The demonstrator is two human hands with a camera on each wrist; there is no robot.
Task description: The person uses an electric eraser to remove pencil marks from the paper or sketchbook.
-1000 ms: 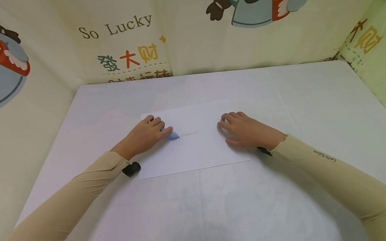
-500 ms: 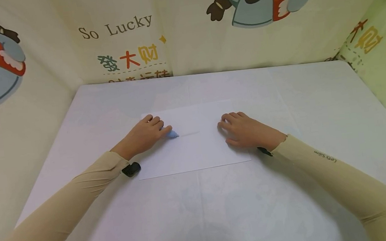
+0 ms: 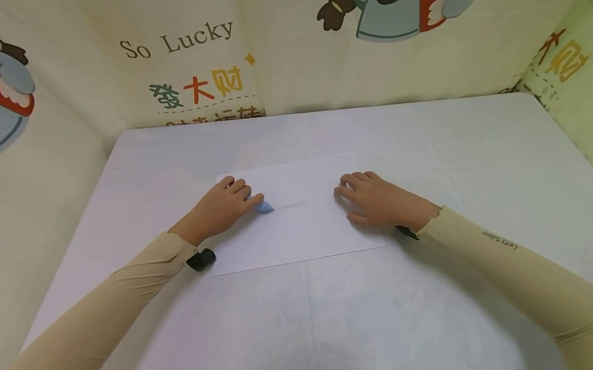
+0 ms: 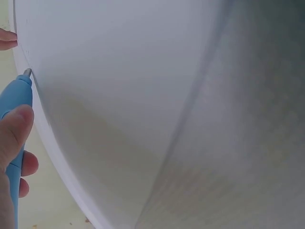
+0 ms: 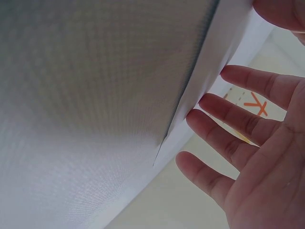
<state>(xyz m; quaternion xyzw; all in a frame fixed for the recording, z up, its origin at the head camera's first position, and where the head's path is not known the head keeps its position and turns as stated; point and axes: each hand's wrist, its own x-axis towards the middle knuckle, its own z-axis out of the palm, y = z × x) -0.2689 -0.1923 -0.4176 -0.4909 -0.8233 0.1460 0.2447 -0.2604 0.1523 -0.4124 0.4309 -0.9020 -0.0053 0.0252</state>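
Observation:
My left hand (image 3: 220,210) holds a thick blue pen (image 3: 264,207), thumb on its barrel. Its pointed metal tip meets the paper in the left wrist view, where the blue pen (image 4: 16,98) shows at the left edge. A white sheet of paper (image 3: 297,239) lies flat between the hands. From the pen tip a faint grey line (image 3: 290,205) runs rightward across the sheet's middle. Over the sheet's right side rests my right hand (image 3: 376,200), holding nothing. Its spread fingers (image 5: 209,179) reach down with several fingertips against the paper in the right wrist view.
A white-covered table (image 3: 311,328) extends around the sheet. Cream cloth walls (image 3: 294,58) printed with cartoons and lettering stand at the back and both sides. A black wrist device (image 3: 202,260) sits under the left wrist, close to the paper's corner.
Both hands, the pen and the sheet stay almost exactly where they were. The cartoon printed on the left cloth has drifted slightly left.

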